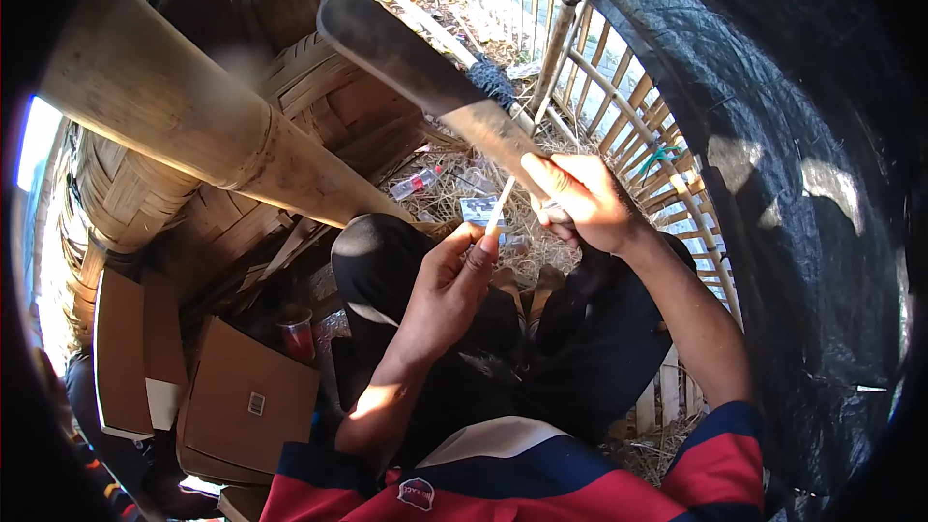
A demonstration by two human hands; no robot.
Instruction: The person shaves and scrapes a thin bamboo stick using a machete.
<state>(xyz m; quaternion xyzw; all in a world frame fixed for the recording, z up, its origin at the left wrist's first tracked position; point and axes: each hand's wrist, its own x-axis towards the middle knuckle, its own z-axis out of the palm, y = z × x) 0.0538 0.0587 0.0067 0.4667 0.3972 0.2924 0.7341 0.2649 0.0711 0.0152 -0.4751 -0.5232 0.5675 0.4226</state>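
Observation:
My right hand (590, 198) is wrapped round the grip of a machete (401, 60), whose broad blade points up and to the left. In my left hand (454, 275) a thin pale strip (502, 205), apparently bamboo, is pinched between thumb and fingers. The strip's upper end meets the lower part of the machete close to my right hand; whether the edge bites into it I cannot tell. Both hands are above my lap, over dark trousers (454, 367). The machete's grip is mostly hidden by my right fingers.
A thick bamboo pole (222, 135) slants across the left, beside large woven baskets (329, 87). Cardboard boxes (246, 396) and a cup of red drink (298, 333) stand at lower left. A plastic bottle (416, 184) lies on straw. Bamboo slats (633, 116) and black sheeting (793, 184) line the right.

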